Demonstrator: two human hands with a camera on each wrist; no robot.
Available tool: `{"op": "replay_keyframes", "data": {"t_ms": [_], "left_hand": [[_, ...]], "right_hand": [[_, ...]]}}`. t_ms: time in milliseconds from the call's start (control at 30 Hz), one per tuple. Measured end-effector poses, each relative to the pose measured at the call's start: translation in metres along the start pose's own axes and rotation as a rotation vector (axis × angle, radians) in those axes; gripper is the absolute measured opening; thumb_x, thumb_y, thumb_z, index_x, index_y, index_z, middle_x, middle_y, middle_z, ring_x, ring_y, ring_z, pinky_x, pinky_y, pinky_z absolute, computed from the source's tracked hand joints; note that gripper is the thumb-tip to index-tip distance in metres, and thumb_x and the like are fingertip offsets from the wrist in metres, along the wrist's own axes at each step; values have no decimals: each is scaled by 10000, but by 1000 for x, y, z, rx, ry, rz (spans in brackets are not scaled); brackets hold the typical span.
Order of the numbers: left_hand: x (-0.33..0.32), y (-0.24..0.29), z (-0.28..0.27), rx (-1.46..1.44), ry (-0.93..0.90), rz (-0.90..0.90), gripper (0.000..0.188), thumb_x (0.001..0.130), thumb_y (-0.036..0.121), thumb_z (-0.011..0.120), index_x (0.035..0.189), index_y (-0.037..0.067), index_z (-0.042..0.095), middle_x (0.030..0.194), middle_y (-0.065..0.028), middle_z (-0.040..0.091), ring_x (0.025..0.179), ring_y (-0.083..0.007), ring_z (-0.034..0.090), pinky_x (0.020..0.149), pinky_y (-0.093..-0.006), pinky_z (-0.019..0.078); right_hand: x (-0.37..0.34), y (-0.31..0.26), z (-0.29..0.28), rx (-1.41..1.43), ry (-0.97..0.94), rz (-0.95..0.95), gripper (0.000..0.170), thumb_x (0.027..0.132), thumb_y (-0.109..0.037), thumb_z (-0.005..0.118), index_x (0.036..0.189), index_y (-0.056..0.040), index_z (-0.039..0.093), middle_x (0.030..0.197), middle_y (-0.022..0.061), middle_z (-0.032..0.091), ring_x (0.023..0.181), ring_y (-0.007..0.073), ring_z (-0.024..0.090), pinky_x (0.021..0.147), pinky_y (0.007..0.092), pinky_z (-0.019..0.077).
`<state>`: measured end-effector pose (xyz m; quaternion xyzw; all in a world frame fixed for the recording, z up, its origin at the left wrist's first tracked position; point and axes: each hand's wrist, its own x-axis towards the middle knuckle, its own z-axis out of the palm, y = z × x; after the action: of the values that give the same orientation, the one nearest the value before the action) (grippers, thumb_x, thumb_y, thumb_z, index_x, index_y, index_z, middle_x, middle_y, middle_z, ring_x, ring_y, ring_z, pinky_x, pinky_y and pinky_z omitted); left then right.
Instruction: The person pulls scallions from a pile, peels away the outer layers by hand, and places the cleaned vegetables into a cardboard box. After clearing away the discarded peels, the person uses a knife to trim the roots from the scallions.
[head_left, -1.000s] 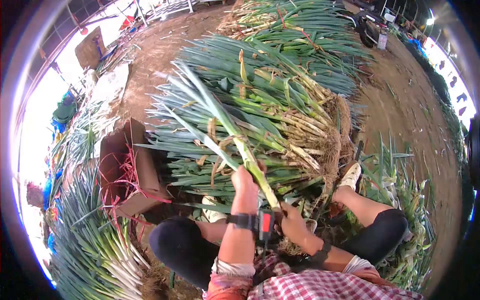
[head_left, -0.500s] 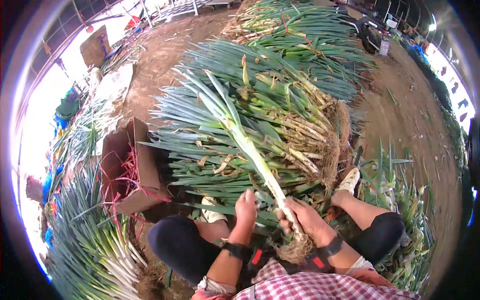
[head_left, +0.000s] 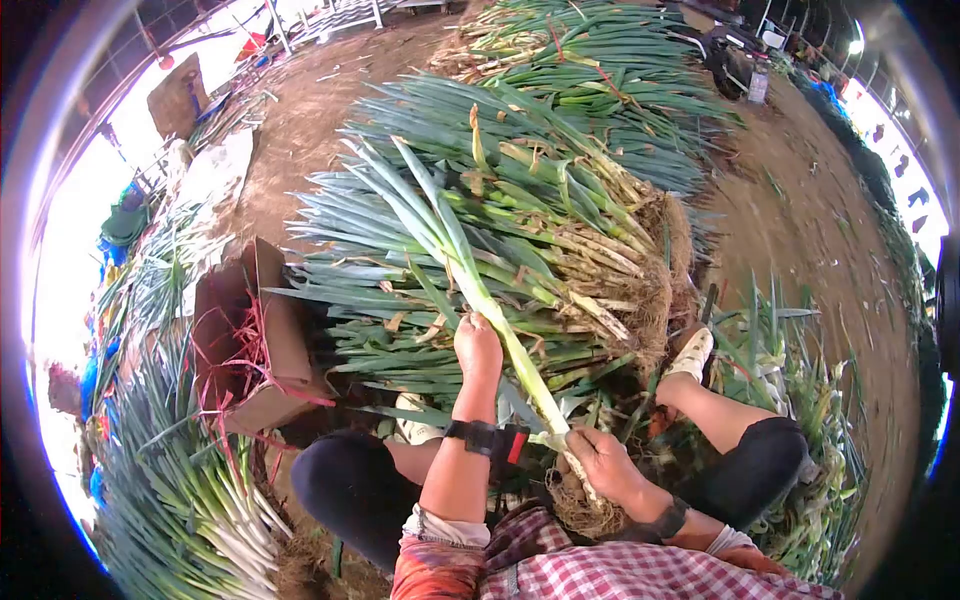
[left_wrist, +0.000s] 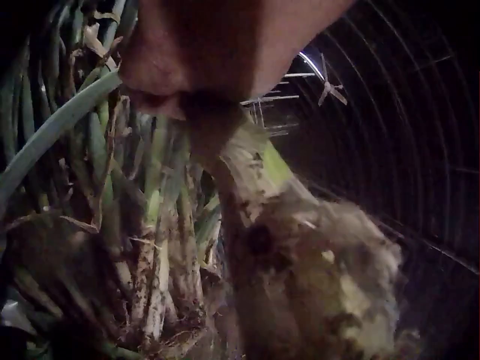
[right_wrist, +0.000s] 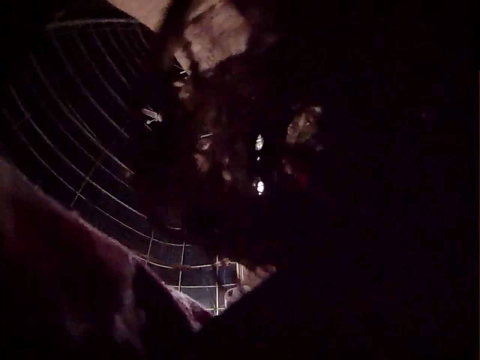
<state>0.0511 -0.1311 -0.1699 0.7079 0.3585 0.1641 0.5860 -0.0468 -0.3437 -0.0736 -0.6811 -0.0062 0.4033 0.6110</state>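
Note:
Both hands hold one long green onion (head_left: 515, 350), slanting from its blue-green leaves at upper left to its roots near the lap. My left hand (head_left: 478, 348) grips the stalk midway, just below where the leaves fork. In the left wrist view that hand (left_wrist: 217, 52) is at the top, with the pale stalk (left_wrist: 244, 161) coming out beneath it. My right hand (head_left: 605, 465) holds the white lower end above the muddy roots (head_left: 585, 510). A loose leaf strip (head_left: 515, 400) hangs beside the stalk. The right wrist view is mostly dark.
A large pile of green onions (head_left: 420, 210) lies in front, roots to the right. To the left stands a cardboard box (head_left: 285, 345) with red ties (head_left: 250, 340). Whiter green onions (head_left: 225, 530) lie at lower left. Leaf scraps (head_left: 800, 440) lie at right, beyond the knee.
The left hand let go of the stalk, came down towards the lap, then went back up to its middle. The right hand took the lower end, and the root end swung into view.

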Motion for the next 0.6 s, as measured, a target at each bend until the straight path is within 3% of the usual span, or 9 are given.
{"op": "replay_keyframes", "data": {"t_ms": [100,233,300,333,367,400,433,467,600], "left_hand": [[-4,-1,-4,-157,-34,-48,294,876,205,369,866,-28,547,669,-88,558,533,-205,517,534,-300,439],[-32,16,-6,-899,-380,-931,203,864,170,352,769,50,486,586,-36,476,378,-116,364,330,-242,299],[-58,1,-11,-608,-860,-795,152,837,172,425,812,56,521,625,-47,513,397,-99,388,340,-249,304],[-66,-77,13,53,-1054,-68,174,808,172,483,893,39,556,736,-70,583,440,-114,458,352,-266,336],[-84,-32,3,532,-1341,210,223,800,175,502,929,6,568,862,-87,609,577,-143,523,466,-296,417],[-109,-111,33,-80,-1351,-22,241,762,141,553,979,39,531,866,-75,573,709,-164,510,645,-315,443],[-136,-86,21,-166,-1354,-344,304,771,122,544,1065,108,471,859,-48,519,812,-155,484,785,-312,400],[-164,-230,91,-380,-1562,79,308,784,114,532,1070,129,419,847,-24,472,822,-145,481,805,-300,389],[-130,-83,2,320,-1000,356,172,782,140,512,944,90,536,758,-63,549,700,-175,549,668,-312,445]], "right_hand": [[-2,-6,0,23,12,59,266,907,-254,408,974,-12,492,671,46,535,463,104,476,413,245,385],[-1,-15,-9,507,-165,247,286,906,-282,389,996,-27,483,693,41,514,459,112,454,411,245,378],[11,-11,-16,635,-198,220,313,906,-310,366,1013,-35,471,713,40,498,456,119,437,400,247,369],[16,-13,-15,604,-138,205,335,906,-326,358,988,-27,483,685,37,497,455,118,442,388,243,363],[21,-13,-19,478,-111,152,335,906,-324,360,947,-23,500,663,37,502,453,115,447,381,239,365],[25,-10,-27,395,-137,124,344,903,-341,370,929,-24,502,672,35,503,450,102,437,380,230,354],[28,-8,-33,310,-166,99,355,901,-357,380,910,-25,504,681,34,505,448,88,426,379,222,342],[28,-12,-34,307,-167,99,355,901,-357,380,910,-25,504,681,34,505,448,88,426,379,222,342],[24,-29,-26,229,-42,73,340,905,-328,384,869,-16,515,646,40,505,449,102,450,391,232,371]]}}
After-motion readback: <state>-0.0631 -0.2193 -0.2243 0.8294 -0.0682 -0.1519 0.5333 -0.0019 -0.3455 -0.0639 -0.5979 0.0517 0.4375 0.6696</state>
